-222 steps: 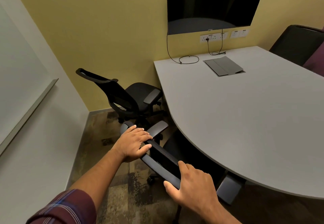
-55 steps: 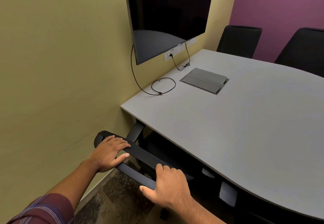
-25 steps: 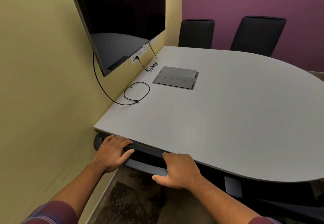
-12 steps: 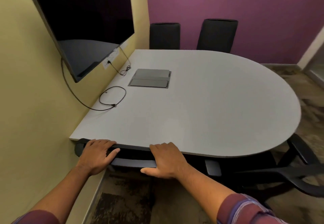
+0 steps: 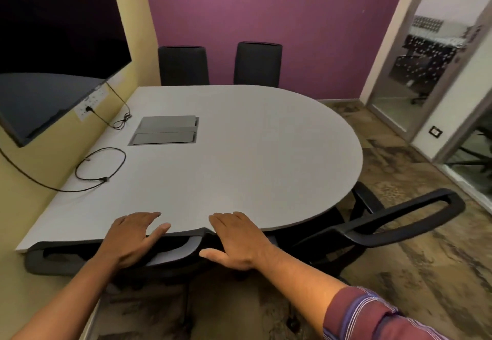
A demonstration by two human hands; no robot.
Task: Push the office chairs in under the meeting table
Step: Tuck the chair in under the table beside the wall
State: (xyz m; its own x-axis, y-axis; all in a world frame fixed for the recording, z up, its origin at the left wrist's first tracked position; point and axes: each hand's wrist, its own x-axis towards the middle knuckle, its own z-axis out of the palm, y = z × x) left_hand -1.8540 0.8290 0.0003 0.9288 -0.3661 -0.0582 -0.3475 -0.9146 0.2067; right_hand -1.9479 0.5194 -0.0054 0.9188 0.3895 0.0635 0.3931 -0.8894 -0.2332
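Note:
The grey meeting table (image 5: 266,158) fills the middle of the view. A black office chair (image 5: 53,258) is tucked under its near edge, only the top of the backrest showing. My left hand (image 5: 133,238) and my right hand (image 5: 237,242) lie flat on that backrest, fingers straight and reaching over the table edge, not curled round it. A second black chair (image 5: 399,223) stands at the table's right curve, backrest angled outward, seat partly beneath the top. Two more chairs (image 5: 183,65) (image 5: 258,64) stand at the far side against the purple wall.
A yellow wall with a dark screen (image 5: 53,46) runs close along the left. A looped cable (image 5: 101,163) and a grey power hatch (image 5: 165,130) lie on the table. A glass door (image 5: 426,68) is at the right, with patterned floor (image 5: 399,286) between it and the table.
The near chair's backrest has gone further under the table edge. My fingers have straightened from a grip to flat. The view has swung right, showing the second chair and the door.

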